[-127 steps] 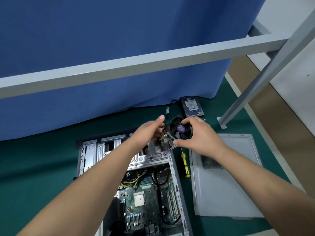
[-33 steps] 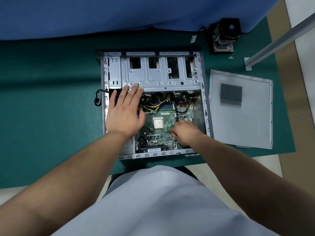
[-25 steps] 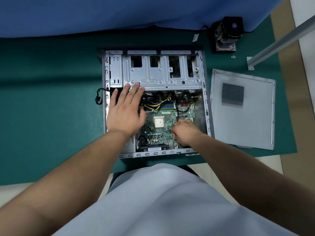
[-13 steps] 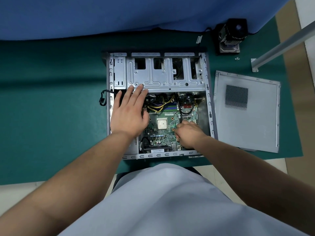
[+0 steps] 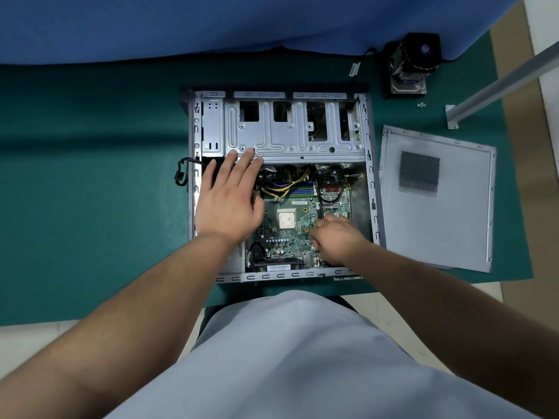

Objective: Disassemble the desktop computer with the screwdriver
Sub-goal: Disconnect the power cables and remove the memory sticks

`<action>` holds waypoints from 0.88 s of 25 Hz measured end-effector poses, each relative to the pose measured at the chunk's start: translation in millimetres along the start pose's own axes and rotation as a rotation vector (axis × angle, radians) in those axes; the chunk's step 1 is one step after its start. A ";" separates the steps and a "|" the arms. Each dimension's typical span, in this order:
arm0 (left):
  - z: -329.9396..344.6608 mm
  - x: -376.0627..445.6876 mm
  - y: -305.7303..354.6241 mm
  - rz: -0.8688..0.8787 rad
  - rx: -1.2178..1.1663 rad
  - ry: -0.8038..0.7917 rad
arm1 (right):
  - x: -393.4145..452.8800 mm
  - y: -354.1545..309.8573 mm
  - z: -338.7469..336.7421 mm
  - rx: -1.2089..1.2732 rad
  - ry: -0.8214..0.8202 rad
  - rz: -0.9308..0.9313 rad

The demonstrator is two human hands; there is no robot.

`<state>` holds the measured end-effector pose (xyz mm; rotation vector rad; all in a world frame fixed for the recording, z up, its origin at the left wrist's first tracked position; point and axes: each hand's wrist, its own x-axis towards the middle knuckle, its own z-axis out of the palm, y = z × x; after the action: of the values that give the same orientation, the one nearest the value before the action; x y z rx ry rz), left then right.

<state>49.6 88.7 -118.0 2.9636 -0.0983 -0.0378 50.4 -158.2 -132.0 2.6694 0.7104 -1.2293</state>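
Open computer case (image 5: 279,140) lies flat at the near edge of a dark green mat (image 5: 90,192), which covers the worktop. Blue cloth (image 5: 211,22) hangs along the far side, its hem on the mat. Pale floor (image 5: 33,343) shows at the near edge; tan floor strip (image 5: 520,95) runs far right. Grey metal frame leg (image 5: 499,83) slants down to a foot plate on the mat, far right.

Left hand (image 5: 227,204) lies flat, fingers straight and spread, palm over the left part of the case, fingertips touching the drive cage (image 5: 290,137). Right hand (image 5: 335,238) is down on the motherboard (image 5: 290,225), near right part, fingers curled; can't tell whether they grip anything. Screwdriver not visible.

Removed side panel (image 5: 435,201) lies flat on the mat just right of the case. CPU cooler fan (image 5: 414,62) sits on a hard drive (image 5: 408,86) at the far right by the cloth, loose screws (image 5: 421,105) beside it. Person's light grey clothing (image 5: 296,358) fills the near centre.
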 end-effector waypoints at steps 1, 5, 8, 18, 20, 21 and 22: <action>0.1 0.1 -0.4 0.000 -0.003 0.001 | -0.8 0.4 -0.1 0.042 0.009 0.006; -0.3 -0.8 -0.6 -0.005 -0.007 0.007 | -5.4 -0.7 -1.6 0.340 0.037 0.052; 0.0 -0.4 0.0 -0.008 -0.011 0.014 | -15.4 2.5 -4.2 0.654 0.128 0.096; -3.1 -2.2 0.4 -0.004 -0.053 -0.001 | -62.8 0.2 -34.4 0.906 0.144 0.114; -3.9 -2.8 0.0 -0.004 -0.058 -0.012 | -75.0 -3.5 -42.2 0.839 0.168 0.069; -4.3 -3.0 0.1 -0.003 -0.059 -0.017 | -80.4 -6.2 -46.3 0.798 0.181 0.054; -4.6 -3.3 0.1 -0.003 -0.058 -0.020 | -85.2 -9.5 -49.4 0.764 0.187 0.041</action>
<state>46.5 89.6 -113.4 2.9055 -0.0937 -0.0695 32.2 -166.4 -35.1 3.4107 0.2064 -1.4795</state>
